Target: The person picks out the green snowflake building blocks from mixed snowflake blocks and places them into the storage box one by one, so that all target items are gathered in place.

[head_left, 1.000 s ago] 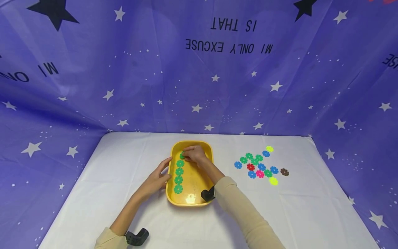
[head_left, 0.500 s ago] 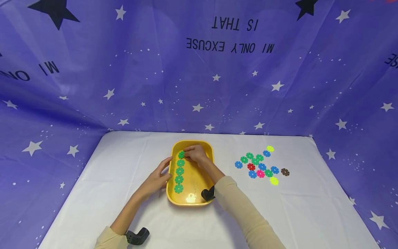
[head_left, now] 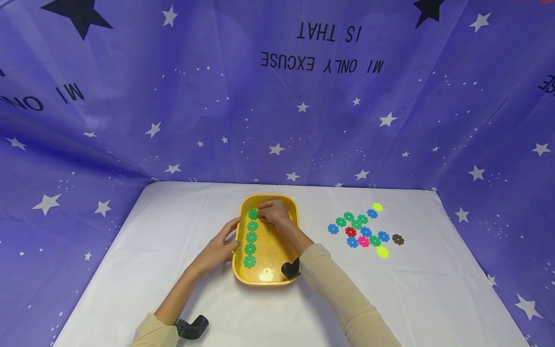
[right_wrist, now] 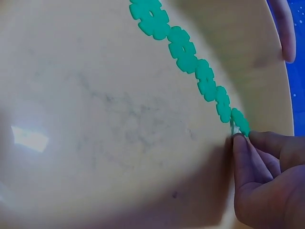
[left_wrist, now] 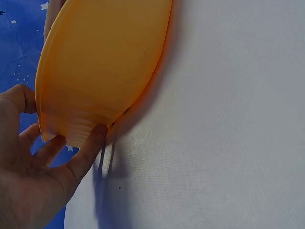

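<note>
A yellow tray [head_left: 265, 283] stands on the white tabletop, holding a column of green notched plastic discs [head_left: 251, 237] along its left side. My right hand [head_left: 274, 212] reaches into its far end. Finger and thumb pinch the edge of the farthest green disc [right_wrist: 239, 121], which lies in line with the others in the right wrist view. My left hand [head_left: 218, 251] is at the tray's left side, fingers spread. In the left wrist view, the fingertips [left_wrist: 101, 130] touch the outer wall of the tray.
Right of the tray lies a loose group of notched discs: several green and blue [head_left: 365, 232], a red [head_left: 350, 232], a pink [head_left: 363, 241], a brown [head_left: 397, 239] and two yellow ones [head_left: 382, 251]. A purple star-printed cloth [head_left: 277, 120] encloses the table's back and sides.
The right fingers have slid slightly right, so more of the farthest green disc shows at the head of the column. The left hand stays against the tray.
</note>
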Demonstrator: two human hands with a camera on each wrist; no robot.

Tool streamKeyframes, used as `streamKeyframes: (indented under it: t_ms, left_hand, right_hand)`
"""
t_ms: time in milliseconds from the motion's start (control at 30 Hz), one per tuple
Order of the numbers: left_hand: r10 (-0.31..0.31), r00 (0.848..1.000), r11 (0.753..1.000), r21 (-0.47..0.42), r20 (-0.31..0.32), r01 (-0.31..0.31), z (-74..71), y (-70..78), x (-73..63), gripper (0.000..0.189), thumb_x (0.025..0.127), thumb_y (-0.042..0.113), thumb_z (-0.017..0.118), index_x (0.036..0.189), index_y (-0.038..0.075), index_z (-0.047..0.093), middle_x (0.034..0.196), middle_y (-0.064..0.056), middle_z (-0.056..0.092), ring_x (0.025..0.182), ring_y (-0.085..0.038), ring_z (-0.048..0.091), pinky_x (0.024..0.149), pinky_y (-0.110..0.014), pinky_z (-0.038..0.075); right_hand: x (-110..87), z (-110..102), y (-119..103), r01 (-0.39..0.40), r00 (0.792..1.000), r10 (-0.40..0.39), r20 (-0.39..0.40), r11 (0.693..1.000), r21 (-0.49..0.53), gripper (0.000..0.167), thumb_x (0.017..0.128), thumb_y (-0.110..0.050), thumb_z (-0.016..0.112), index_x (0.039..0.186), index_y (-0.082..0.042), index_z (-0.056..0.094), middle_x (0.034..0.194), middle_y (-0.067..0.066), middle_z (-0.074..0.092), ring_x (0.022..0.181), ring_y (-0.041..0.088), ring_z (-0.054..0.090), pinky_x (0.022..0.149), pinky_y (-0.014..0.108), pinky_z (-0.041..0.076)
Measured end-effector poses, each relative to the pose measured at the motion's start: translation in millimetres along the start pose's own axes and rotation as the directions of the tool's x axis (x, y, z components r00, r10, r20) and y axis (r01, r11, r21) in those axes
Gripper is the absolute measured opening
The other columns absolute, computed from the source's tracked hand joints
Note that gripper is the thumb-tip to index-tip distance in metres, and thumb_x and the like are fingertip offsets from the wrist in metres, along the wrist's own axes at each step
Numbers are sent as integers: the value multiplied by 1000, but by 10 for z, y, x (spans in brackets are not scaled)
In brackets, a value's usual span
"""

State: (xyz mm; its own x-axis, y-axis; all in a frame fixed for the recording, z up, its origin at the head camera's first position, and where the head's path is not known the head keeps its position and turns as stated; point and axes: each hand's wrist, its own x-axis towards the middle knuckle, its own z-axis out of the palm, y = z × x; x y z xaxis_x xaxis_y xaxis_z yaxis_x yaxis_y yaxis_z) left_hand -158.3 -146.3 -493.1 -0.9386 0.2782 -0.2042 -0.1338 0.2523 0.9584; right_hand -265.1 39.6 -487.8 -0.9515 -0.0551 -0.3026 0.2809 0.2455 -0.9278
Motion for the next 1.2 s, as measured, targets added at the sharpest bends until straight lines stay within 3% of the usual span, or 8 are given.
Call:
streamKeyframes:
  t_ms: [200,367,533,667,867,1033,1200]
  left_hand:
    - [-2,1000,1000,14,-3,2,-2,6,13,69,96,11,54,158,23,27,163,-16,20,136,-46,38,95,-46,53]
    - [-4,1000,1000,23,-5,4,-4,16,17,69,96,11,54,158,23,27,163,-16,20,137,-46,37,96,-47,52]
    - [-8,1000,1000,24,-4,8,-1,26,22,69,96,11,55,158,23,27,163,-16,20,138,-46,35,98,-48,50]
    - [-8,1000,1000,28,-7,8,-1,29,22,69,96,12,55,158,23,27,163,-16,20,139,-46,33,99,-50,49]
    - [-2,1000,999,36,-12,3,-2,2,21,69,96,12,55,158,23,27,163,-16,21,139,-48,33,101,-51,47]
    - [-8,1000,999,43,-17,9,4,-8,14,69,96,12,55,158,24,27,163,-16,21,139,-48,33,100,-49,49]
    - [-17,1000,999,40,-19,18,5,2,3,69,96,13,55,158,25,27,163,-15,21,138,-48,35,98,-47,51]
  right_hand:
    - [2,-21,-34,-25,1000,25,4,999,-36,22,92,0,67,113,6,72,97,15,71,83,24,70,73,28,60]
    - [-15,-57,-64,-11,999,13,35,998,-62,25,93,0,64,117,6,70,105,15,69,89,26,68,80,32,59]
    - [-30,-149,-118,18,996,-14,83,999,-39,29,93,-1,63,120,8,67,107,16,68,86,22,63,82,33,57]
    - [-108,-307,-236,33,988,-35,154,999,15,32,94,-4,63,124,6,66,113,18,68,100,28,66,93,38,55]
    - [-361,-728,-456,63,964,-91,249,991,119,37,95,-5,64,131,7,60,128,27,61,116,36,62,100,44,49]
    - [-588,-1224,-494,135,967,-145,211,989,61,36,97,-11,64,131,2,62,128,20,64,113,31,64,97,40,52]
    - [-817,-1811,-340,187,973,-182,145,982,-26,40,99,-17,63,134,2,59,131,19,62,115,29,64,97,38,51]
